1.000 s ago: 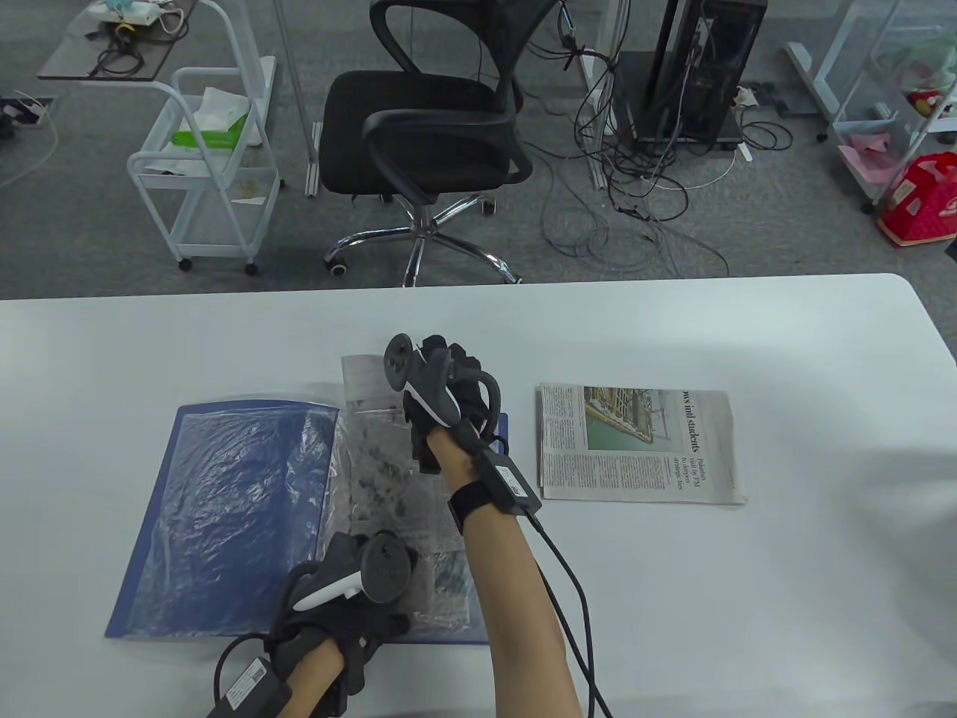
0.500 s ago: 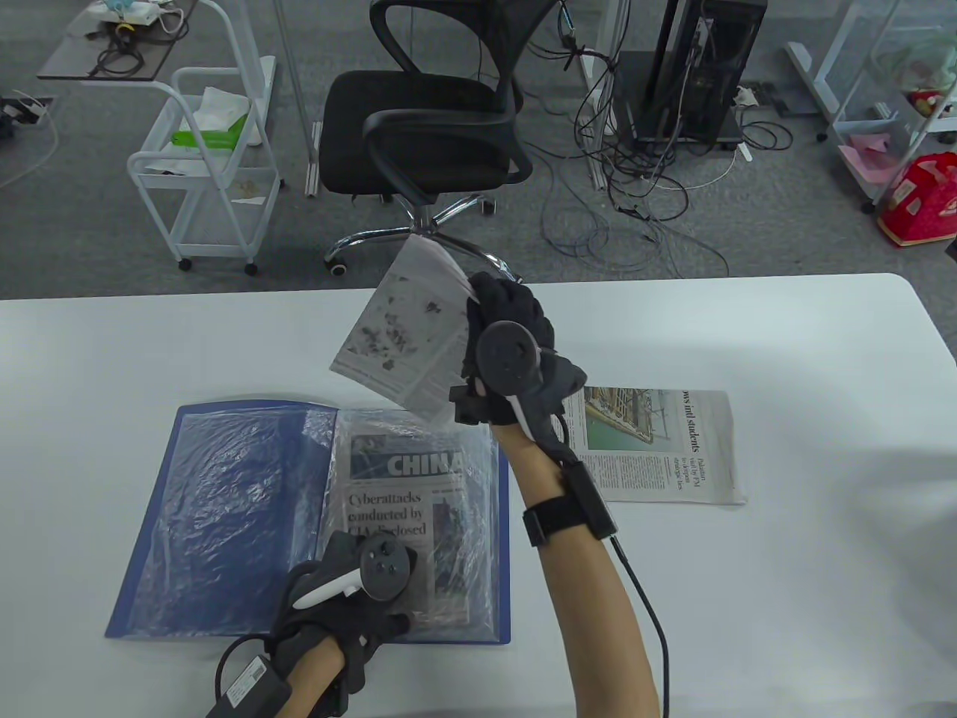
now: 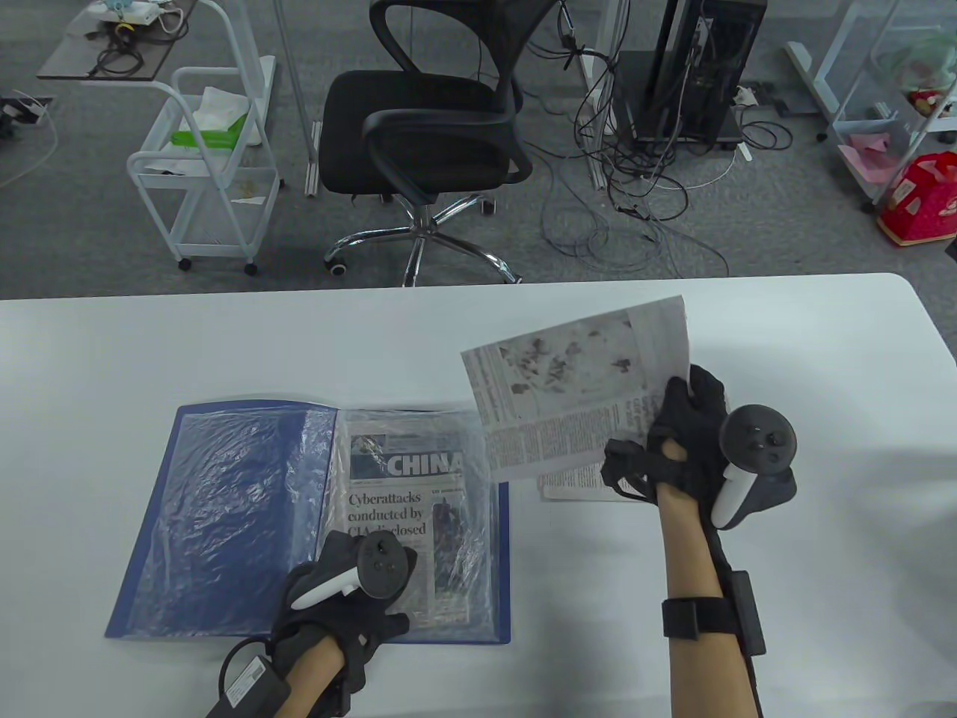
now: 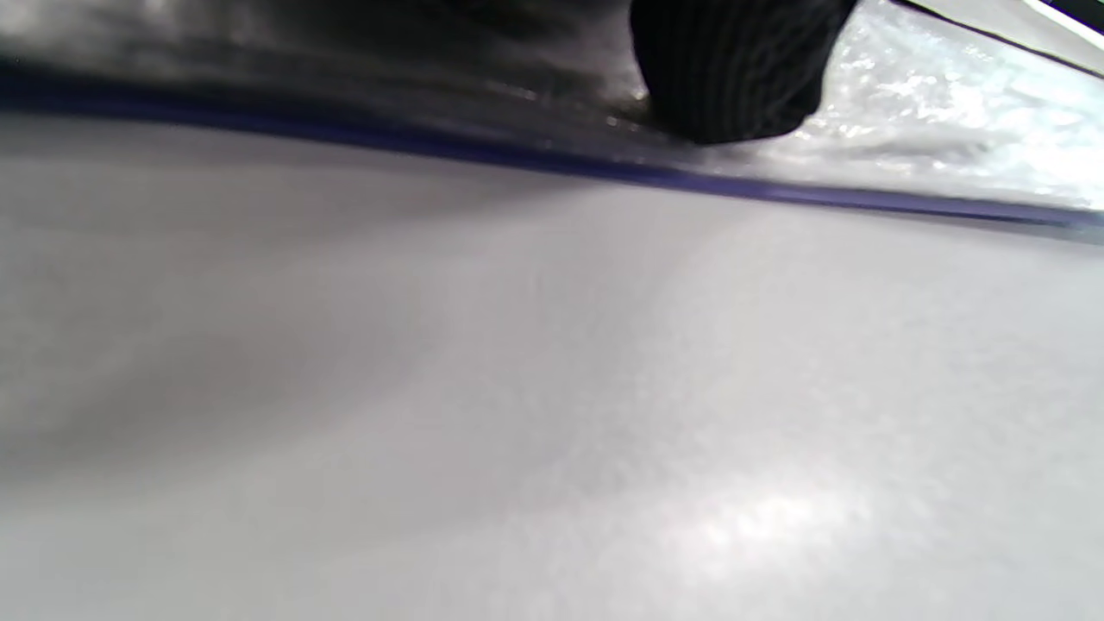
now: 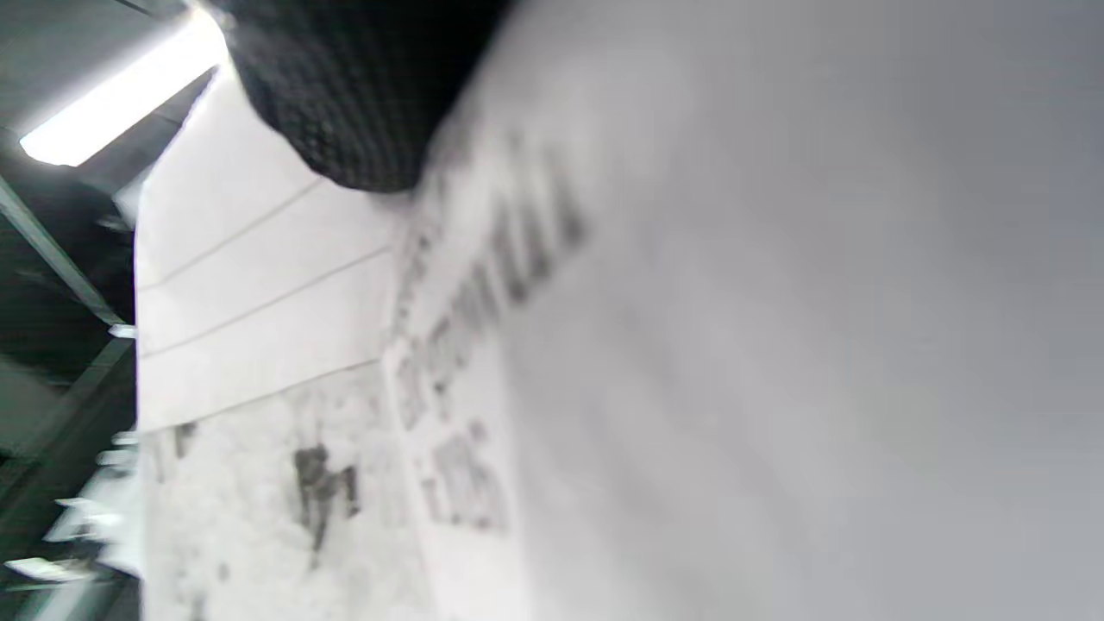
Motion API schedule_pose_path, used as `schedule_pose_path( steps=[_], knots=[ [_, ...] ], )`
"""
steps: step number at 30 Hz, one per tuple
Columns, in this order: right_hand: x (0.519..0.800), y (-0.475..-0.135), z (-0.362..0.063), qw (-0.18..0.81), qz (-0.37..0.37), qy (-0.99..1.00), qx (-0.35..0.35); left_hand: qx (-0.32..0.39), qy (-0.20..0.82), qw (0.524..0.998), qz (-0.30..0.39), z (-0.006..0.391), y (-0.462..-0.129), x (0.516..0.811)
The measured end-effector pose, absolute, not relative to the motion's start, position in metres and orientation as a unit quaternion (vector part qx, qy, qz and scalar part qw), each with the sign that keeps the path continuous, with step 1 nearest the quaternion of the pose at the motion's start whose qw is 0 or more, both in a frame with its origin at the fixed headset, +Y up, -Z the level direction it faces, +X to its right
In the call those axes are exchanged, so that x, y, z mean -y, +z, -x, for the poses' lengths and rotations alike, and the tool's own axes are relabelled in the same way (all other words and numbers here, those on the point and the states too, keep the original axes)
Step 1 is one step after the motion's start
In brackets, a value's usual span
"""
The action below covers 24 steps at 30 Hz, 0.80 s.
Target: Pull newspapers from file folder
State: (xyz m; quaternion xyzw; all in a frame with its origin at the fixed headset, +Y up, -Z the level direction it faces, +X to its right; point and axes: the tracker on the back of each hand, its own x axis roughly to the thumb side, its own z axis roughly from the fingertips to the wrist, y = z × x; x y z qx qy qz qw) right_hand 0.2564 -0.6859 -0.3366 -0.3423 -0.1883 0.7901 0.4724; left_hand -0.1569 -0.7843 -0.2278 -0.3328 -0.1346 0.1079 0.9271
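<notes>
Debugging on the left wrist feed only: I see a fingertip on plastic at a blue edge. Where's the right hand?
Observer: The right hand is up over the table's right half, gripping a pulled newspaper sheet by its lower right corner.
Operator: Anything left in the folder?
Observer: Yes. A newspaper with a CHINA masthead sits inside the clear sleeve on the blue file folder's right page.
Operator: Where do pulled sheets go?
Observer: Cannot say for sure, but another newspaper lies flat under the held sheet, right of the folder, mostly hidden.
</notes>
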Motion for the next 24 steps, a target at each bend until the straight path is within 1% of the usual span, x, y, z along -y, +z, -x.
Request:
schedule_pose_path(
  steps=[1, 4, 6, 9, 11, 13, 15, 17, 19, 21, 24],
  knots=[
    [0.7, -0.337, -0.267, 0.455, 0.363, 0.792, 0.182, 0.134, 0.109, 0.927, 0.333, 0.157, -0.228, 0.784],
    [0.73, -0.338, -0.29, 0.414, 0.408, 0.797, 0.163, 0.134, 0.11, 0.927, 0.334, 0.157, -0.228, 0.784],
    [0.742, -0.34, -0.3, 0.391, 0.429, 0.801, 0.15, 0.134, 0.11, 0.926, 0.334, 0.157, -0.228, 0.784],
    [0.751, -0.342, -0.304, 0.35, 0.428, 0.821, 0.146, 0.133, 0.11, 0.926, 0.335, 0.157, -0.228, 0.784],
    [0.754, -0.343, -0.301, 0.334, 0.406, 0.84, 0.137, 0.133, 0.11, 0.926, 0.336, 0.157, -0.228, 0.784],
    [0.75, -0.344, -0.295, 0.296, 0.387, 0.86, 0.151, 0.132, 0.109, 0.926, 0.338, 0.157, -0.229, 0.784],
    [0.74, -0.344, -0.285, 0.247, 0.369, 0.878, 0.179, 0.132, 0.11, 0.925, 0.338, 0.157, -0.229, 0.784],
    [0.73, -0.344, -0.275, 0.225, 0.337, 0.895, 0.188, 0.132, 0.11, 0.925, 0.338, 0.158, -0.229, 0.784],
    [0.711, -0.342, -0.255, 0.218, 0.277, 0.914, 0.201, 0.132, 0.11, 0.925, 0.338, 0.157, -0.229, 0.784],
    [0.697, -0.339, -0.238, 0.209, 0.229, 0.93, 0.198, 0.132, 0.11, 0.925, 0.338, 0.157, -0.229, 0.784],
    [0.685, -0.332, -0.217, 0.189, 0.177, 0.948, 0.184, 0.131, 0.111, 0.925, 0.338, 0.157, -0.229, 0.784]
  ],
)
